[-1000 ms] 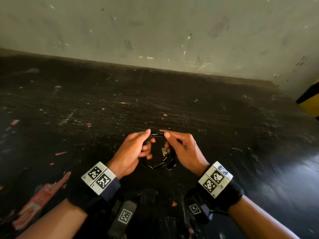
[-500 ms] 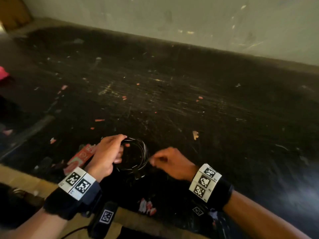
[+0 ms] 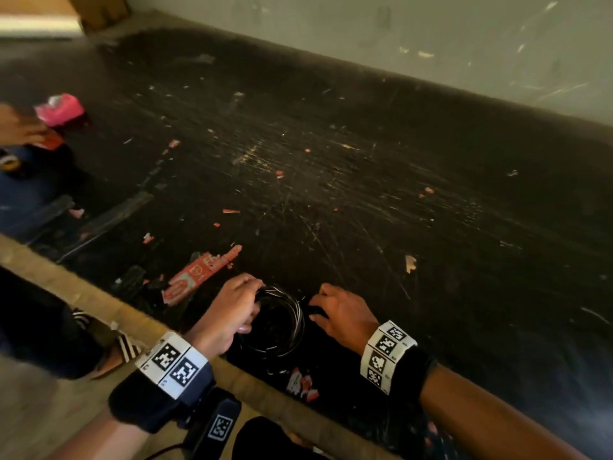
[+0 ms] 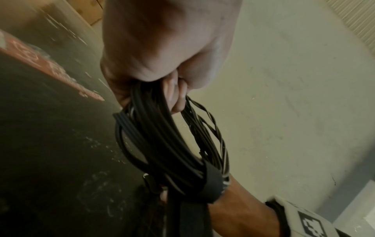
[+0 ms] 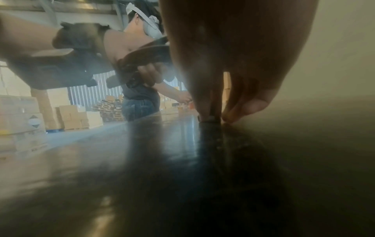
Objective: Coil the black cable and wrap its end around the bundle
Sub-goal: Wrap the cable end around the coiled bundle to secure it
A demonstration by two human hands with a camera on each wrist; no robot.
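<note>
The black cable [image 3: 297, 322] is a coiled bundle of several loops just above the dark table [image 3: 331, 200], near its front edge. My left hand [image 3: 232, 310] grips the coil's left side, fingers curled round the strands. In the left wrist view the left hand [image 4: 174, 96] closes over the coil [image 4: 162, 136], and a flat black strap [image 4: 213, 181] crosses the bundle at its far side. My right hand [image 3: 341, 313] is right of the coil, fingertips down on the table. Its fingers [image 5: 205, 110] pinch a thin dark strip that looks like the cable's end.
A torn red wrapper [image 3: 199, 273] lies left of the coil, with red scraps [image 3: 302, 386] near the wooden front edge [image 3: 99, 300]. A pink object [image 3: 59, 109] and another person's hand [image 3: 16, 127] are far left. The wall [image 3: 431, 34] runs behind the table.
The view has swung left. My left hand carried the coil toward the front edge. My right hand left the coil's rim and dropped to the table beside it.
</note>
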